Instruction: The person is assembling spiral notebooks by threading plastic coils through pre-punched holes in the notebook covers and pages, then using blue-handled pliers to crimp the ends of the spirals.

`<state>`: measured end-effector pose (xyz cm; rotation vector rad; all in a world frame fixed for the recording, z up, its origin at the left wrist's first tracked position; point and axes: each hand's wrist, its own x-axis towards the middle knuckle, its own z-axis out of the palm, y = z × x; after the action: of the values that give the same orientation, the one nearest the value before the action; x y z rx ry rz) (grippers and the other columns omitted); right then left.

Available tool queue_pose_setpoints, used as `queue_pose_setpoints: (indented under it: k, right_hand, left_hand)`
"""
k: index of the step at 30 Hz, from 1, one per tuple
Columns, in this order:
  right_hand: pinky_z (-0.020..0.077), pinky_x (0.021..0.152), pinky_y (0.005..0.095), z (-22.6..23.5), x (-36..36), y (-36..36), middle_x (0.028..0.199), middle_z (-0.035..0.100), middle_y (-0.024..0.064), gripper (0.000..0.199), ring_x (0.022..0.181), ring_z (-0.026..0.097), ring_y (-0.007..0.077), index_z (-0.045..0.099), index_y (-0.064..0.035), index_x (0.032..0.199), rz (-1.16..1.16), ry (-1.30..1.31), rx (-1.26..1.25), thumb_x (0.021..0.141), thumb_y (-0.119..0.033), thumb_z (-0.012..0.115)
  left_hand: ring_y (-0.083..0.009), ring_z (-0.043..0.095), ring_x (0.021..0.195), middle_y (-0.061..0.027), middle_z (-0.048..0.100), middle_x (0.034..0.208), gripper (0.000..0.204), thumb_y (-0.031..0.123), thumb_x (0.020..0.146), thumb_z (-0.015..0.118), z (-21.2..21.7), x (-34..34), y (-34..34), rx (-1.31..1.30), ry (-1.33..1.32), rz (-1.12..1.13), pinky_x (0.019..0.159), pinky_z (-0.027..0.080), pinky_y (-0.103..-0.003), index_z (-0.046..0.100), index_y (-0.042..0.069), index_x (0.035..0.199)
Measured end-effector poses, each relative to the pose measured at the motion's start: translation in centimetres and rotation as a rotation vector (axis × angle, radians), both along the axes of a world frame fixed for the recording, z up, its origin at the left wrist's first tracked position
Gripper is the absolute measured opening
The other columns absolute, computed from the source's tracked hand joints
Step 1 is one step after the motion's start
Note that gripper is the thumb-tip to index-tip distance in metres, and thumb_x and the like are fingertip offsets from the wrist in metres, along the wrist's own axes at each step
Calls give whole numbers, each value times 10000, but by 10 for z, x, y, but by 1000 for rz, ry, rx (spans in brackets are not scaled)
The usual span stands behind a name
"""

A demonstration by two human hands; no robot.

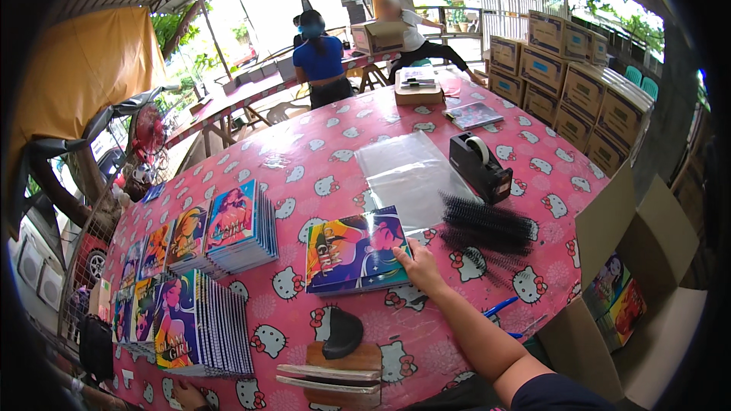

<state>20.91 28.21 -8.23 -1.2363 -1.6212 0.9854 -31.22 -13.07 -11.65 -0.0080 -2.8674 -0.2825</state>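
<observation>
A small stack of colourful illustrated-cover notebooks (346,251) lies flat mid-table. My right hand (415,265) grips its right edge, with the thumb near the top cover and the other fingers mostly hidden. Low at the left, my left hand (186,394) shows only in part beside the front pile of spiral-bound notebooks (202,323); its fingers are too obscured to read. Behind that front row stand more piles, the tallest a blue-edged notebook pile (240,224). A loose bundle of black spiral binding coils (487,228) rests right of my right hand.
Clear plastic sheets (411,171) and a black tape dispenser (480,167) lie beyond the notebooks. Nearer are blue pens (500,307) and a wooden board (343,380) with metal bars. An open carton (609,213) stands right. Two people work behind, near stacked boxes (571,91).
</observation>
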Motion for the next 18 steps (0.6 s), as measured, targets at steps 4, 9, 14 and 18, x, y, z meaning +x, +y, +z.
queue_pose_setpoints:
  k: [4,9,14,18]
  right_hand:
    - [448,812,422,-5,0,4,950,646,208,439,937,608,349,583,2,1093,-17,43,-10,871,-376,598]
    - [476,694,354,-20,10,21,852,665,166,327,769,647,269,607,17,1017,-31,215,46,865,-271,623]
    - [467,714,354,2,6,11,848,644,172,287,771,624,276,611,39,989,-91,154,96,820,-187,669]
    - [453,736,352,25,9,0,860,614,179,254,782,592,314,611,48,976,-247,19,361,776,-92,682]
  left_hand:
    - [-281,493,1175,-83,525,1271,457,373,892,475,5,7,1,22,-19,0,918,413,-501,520,131,1278]
    - [-297,495,1178,-92,525,1285,453,359,890,491,12,17,17,47,-23,7,938,404,-482,526,108,1265]
    - [-319,496,1178,-147,548,1245,400,252,893,528,7,7,-8,331,109,-53,965,390,-466,535,46,1236]
    - [-344,500,1152,-191,537,1236,384,208,879,576,15,14,-37,415,927,-136,972,391,-459,541,17,1210]
